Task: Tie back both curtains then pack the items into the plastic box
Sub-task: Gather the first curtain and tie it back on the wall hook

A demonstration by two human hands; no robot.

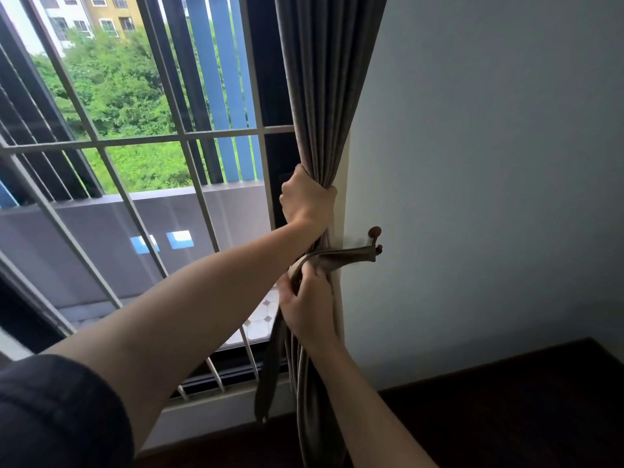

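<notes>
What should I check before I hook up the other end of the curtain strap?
1. Curtain bunched in the left hand: ok.
2. Tieback held in the right hand: ok.
3. One tieback end on the wall hook: ok.
4. Other tieback end on the hook: not ok, it hangs loose.
5. Loop on the loose end: cannot tell.
</notes>
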